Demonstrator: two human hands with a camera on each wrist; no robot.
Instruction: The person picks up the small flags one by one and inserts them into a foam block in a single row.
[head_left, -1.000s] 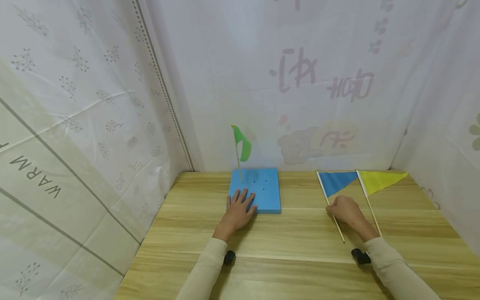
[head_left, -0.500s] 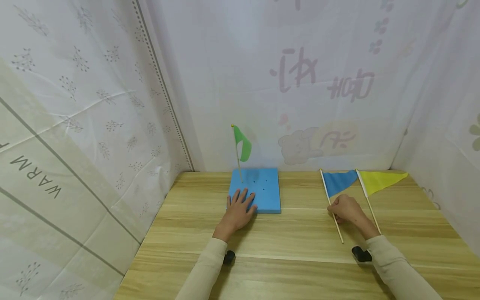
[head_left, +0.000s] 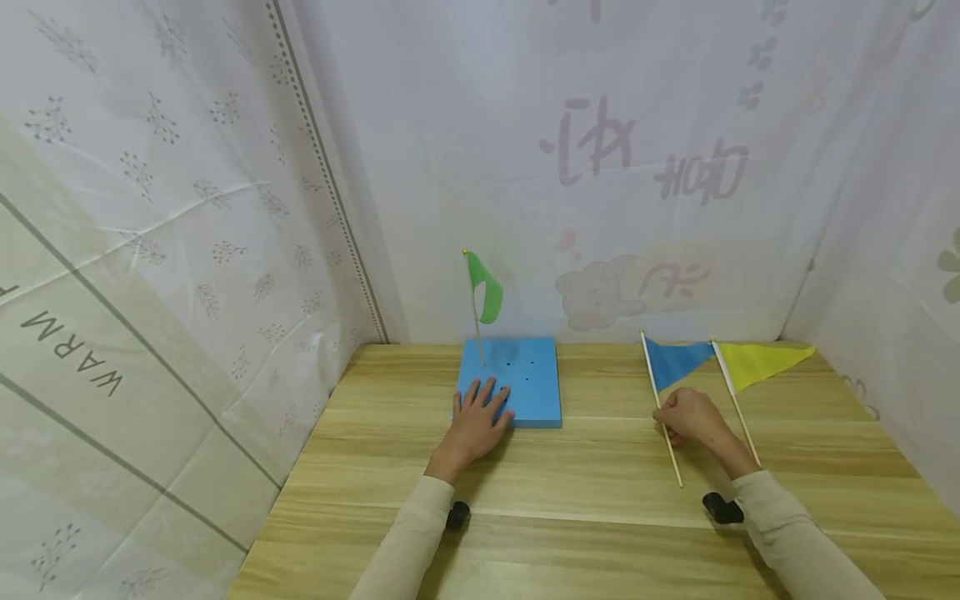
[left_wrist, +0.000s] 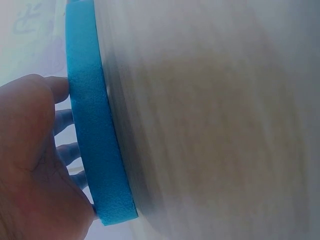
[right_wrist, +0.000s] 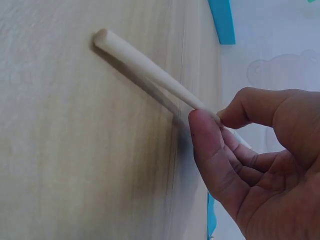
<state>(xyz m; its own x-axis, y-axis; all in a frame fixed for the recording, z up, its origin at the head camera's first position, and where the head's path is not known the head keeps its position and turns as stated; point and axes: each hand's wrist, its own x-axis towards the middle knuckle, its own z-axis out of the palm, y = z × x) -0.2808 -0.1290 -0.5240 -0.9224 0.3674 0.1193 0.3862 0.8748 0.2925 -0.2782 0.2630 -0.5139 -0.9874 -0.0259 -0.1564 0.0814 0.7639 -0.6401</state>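
My left hand rests with spread, straight fingers on the near left part of a blue foam board. In the left wrist view the board's thick edge shows beside the fingers. A green pennant flag stands upright in the board, and several small dark holes dot its top. On the right, my right hand pinches the wooden stick of a blue pennant flag between thumb and index finger. The right wrist view shows the stick slanting over the table, its lower end close to the surface.
A yellow pennant flag lies just right of the blue one, its stick partly behind my right wrist. The wooden table ends at a printed cloth backdrop. Black wrist devices sit by the sleeves.
My right hand has turned the blue flag slightly: its top has risen and moved right, while the stick's lower end has swung left. My left hand stays still on the board.
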